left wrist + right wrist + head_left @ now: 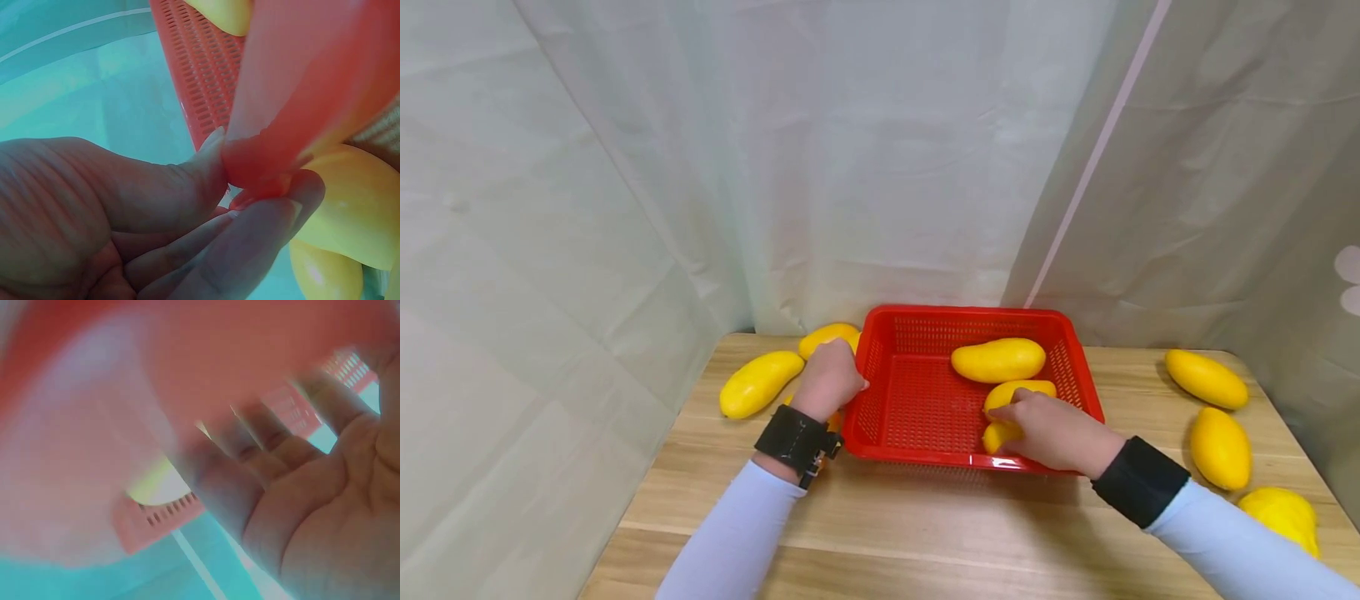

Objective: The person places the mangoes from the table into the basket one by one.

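A red plastic basket [917, 456] with perforated walls stands on the wooden table. My left hand [831, 379] holds its left rim; in the left wrist view, thumb and fingers pinch the red edge [250, 159]. Over the near right part of the basket, my right hand [1052, 429] reaches in, with index finger and thumb around a yellow mango [1000, 435] that is partly hidden. Just behind it shows more yellow fruit [1018, 393], and another mango [1000, 360] lies farther back inside. In the right wrist view, the blurred rim covers the fingertips of the right hand [294, 481].
Left of the basket, mangoes [762, 383] lie on the table [880, 533], one partly under the left wrist. Along the right edge are two mangoes [1221, 447] and a lumpy yellow fruit [1281, 517]. A pale curtain [887, 167] hangs behind the table.
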Tool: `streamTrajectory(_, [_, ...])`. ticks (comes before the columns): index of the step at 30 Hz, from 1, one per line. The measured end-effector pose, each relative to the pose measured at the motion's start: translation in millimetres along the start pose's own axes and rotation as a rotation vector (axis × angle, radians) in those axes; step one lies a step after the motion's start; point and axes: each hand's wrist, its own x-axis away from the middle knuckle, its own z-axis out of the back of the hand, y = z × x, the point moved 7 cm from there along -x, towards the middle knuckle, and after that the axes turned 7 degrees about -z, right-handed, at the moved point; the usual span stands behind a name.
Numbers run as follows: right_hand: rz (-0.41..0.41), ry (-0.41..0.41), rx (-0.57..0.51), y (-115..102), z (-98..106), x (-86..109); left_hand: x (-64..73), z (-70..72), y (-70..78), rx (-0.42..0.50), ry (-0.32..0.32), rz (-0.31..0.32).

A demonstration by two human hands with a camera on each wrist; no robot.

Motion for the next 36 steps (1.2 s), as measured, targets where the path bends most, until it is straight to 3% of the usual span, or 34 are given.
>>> streamTrajectory(6, [0.024,0.044,-0.029,4,24,2.4,-0.6,3.5,-0.6,-0.005,0.014,0.005])
streamTrajectory(17, [-0.046,0.186,-0.058,40,67,3.5,0.3,2.4,-2.0,-0.026,0.025,0.001])
streamTrajectory(25, [-0.18,0.25,-0.006,88,79,8.4,1.5,1.1,-2.3,-0.026,0.029,-0.002])
streamTrajectory(36, [-0.366,0.268,-0.003,166,73,19.4,0.4,0.1,0.3,-0.031,0.033,-0.022])
